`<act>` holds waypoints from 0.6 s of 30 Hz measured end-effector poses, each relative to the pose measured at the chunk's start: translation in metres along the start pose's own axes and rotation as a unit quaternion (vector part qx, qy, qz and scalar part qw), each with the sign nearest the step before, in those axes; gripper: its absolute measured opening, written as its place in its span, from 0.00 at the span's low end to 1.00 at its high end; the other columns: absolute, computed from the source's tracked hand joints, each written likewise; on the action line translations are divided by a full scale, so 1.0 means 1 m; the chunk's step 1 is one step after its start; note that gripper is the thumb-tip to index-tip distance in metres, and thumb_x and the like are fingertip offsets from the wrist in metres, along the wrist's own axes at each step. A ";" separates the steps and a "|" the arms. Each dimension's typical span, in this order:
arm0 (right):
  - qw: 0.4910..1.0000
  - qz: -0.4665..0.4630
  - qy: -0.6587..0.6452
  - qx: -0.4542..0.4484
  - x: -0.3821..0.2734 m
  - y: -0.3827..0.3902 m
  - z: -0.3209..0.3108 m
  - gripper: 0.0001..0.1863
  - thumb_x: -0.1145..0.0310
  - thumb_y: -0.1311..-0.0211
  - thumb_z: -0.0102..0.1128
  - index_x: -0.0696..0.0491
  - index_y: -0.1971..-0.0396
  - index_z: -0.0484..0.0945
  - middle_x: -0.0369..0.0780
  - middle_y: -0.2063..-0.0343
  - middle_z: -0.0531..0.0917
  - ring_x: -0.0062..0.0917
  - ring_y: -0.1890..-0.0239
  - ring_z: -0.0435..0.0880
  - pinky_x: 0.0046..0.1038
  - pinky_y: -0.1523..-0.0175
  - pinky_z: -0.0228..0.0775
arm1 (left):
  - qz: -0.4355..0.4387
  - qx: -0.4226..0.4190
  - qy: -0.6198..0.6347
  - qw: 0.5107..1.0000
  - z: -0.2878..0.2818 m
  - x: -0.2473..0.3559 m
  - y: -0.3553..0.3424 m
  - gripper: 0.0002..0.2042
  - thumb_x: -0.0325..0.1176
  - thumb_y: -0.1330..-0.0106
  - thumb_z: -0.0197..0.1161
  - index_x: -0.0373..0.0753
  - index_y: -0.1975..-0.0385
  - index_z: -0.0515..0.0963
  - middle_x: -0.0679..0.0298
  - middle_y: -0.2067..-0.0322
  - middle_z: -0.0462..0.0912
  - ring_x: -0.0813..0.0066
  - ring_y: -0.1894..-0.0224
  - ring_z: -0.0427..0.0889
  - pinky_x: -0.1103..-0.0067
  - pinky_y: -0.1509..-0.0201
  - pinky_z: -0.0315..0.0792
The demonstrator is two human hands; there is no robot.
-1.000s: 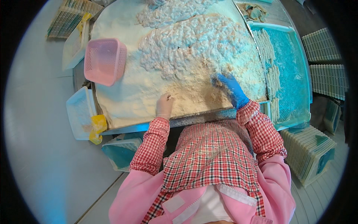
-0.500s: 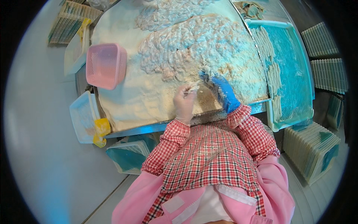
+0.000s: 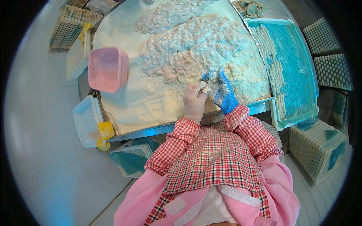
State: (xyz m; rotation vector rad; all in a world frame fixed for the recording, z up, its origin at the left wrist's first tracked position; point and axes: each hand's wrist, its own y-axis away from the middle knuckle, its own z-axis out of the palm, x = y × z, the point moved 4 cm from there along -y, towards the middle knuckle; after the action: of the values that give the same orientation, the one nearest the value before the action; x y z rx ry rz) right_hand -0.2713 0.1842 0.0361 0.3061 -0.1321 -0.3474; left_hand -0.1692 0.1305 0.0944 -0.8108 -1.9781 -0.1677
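Observation:
My left hand [image 3: 194, 101], in a thin whitish glove, pinches a small flour-coated piece [image 3: 205, 89] between thumb and fingertips. Close beside it, my right hand [image 3: 227, 96] in a blue glove is curled round pale floury pieces [image 3: 213, 78]; flour cakes its fingers, and how many pieces lie there I cannot tell. Both hands are over the near edge of a big heap of glistening pale pieces [image 3: 188, 49], dusted with flour [image 3: 124, 109] on the worktable. At the right, long coated strips [image 3: 277, 77] lie in a row along a turquoise mesh tray [image 3: 298, 71].
A pink basket [image 3: 108, 69] stands on the table's left side. Beyond the left edge is a white tub [image 3: 87, 118] with a yellow item [image 3: 105, 132] on its rim. Stacked trays [image 3: 318, 150] stand at right, others [image 3: 132, 158] under the table. A cloth [image 3: 249, 8] lies far right.
My left hand has moved right, toward the right hand, with its piece. My right hand has turned a little, and its fingers now show more clearly with pieces among them.

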 end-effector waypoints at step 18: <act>0.911 -0.216 -0.273 -0.219 0.033 0.028 0.038 0.29 0.59 0.27 0.34 0.52 0.31 0.46 0.44 0.31 0.50 0.31 0.30 0.50 0.35 0.29 0.47 | 0.059 -0.158 -0.041 0.985 0.038 0.045 -0.023 0.26 0.47 0.28 0.37 0.44 0.33 0.56 0.58 0.31 0.51 0.59 0.29 0.46 0.61 0.27 0.29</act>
State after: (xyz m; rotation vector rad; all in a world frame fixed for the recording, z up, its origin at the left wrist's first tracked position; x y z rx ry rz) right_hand -0.2383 0.1869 0.0833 -0.2261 -0.5330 -0.8860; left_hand -0.2253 0.1508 0.1159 -1.1517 -2.0011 -0.3907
